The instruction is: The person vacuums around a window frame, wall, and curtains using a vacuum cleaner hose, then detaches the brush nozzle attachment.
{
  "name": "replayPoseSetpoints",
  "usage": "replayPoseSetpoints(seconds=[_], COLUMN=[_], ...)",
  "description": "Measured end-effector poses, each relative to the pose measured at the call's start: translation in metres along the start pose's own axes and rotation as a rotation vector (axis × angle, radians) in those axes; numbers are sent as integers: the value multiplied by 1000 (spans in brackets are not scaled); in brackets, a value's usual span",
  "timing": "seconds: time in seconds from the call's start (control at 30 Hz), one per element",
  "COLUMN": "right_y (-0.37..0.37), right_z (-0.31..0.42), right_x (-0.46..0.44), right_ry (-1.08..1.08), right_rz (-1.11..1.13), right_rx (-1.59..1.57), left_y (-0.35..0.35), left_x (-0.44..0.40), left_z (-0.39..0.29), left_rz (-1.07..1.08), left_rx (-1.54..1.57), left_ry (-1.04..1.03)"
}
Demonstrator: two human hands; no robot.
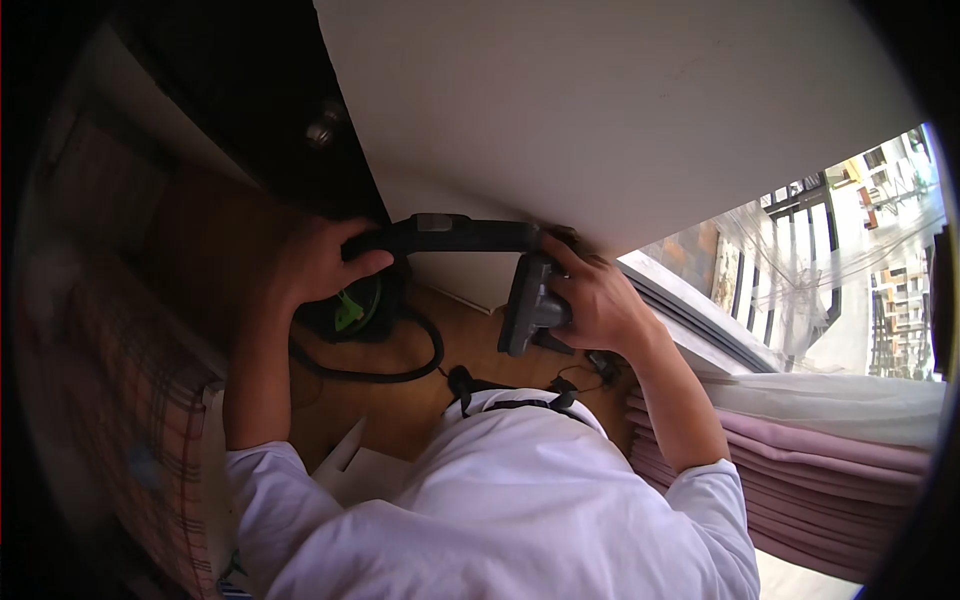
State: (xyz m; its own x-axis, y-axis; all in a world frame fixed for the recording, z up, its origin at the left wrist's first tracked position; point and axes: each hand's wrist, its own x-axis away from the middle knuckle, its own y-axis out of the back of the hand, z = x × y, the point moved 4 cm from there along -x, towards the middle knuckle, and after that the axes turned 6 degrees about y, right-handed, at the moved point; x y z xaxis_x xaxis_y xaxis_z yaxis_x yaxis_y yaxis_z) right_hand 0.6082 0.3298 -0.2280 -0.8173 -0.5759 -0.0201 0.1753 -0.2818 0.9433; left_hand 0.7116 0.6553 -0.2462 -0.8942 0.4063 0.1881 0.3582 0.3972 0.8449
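Between my hands runs a black vacuum cleaner handle (465, 236), held roughly level in front of the white wall. My left hand (335, 262) is closed around its left end, thumb lying along the top. At the other end, my right hand (598, 300) grips the handle's tip and a dark grey vacuum nozzle (528, 305). The nozzle hangs below the tube; whether the two are joined is hidden by my fingers. On the floor under my left hand stands a black and green vacuum cleaner (352, 308), partly hidden. Its black hose (435, 345) curves across the floor.
A white panel or wall (600, 110) rises ahead, beside a dark door with a round knob (322, 128). To the right are a window (830, 240) and folded pink curtains (800, 475). Plaid fabric (150, 410) stands at left. Cables (595, 370) lie on the wooden floor.
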Motion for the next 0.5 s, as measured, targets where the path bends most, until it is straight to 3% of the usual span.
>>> replayPoseSetpoints(seconds=[0.1, 0.27, 0.5], right_y=[12, -15, -4], right_z=[-7, -10, 5], right_x=[26, 37, 25], right_ry=[12, -17, 52], right_rz=[-202, -154, -379], right_rx=[10, -96, -288], left_y=[2, 4, 5], left_x=[2, 2, 12], left_z=[-3, -12, -12], left_rz=[-44, -44, -177], left_rx=[95, 33, -79], left_ry=[-115, -86, -157])
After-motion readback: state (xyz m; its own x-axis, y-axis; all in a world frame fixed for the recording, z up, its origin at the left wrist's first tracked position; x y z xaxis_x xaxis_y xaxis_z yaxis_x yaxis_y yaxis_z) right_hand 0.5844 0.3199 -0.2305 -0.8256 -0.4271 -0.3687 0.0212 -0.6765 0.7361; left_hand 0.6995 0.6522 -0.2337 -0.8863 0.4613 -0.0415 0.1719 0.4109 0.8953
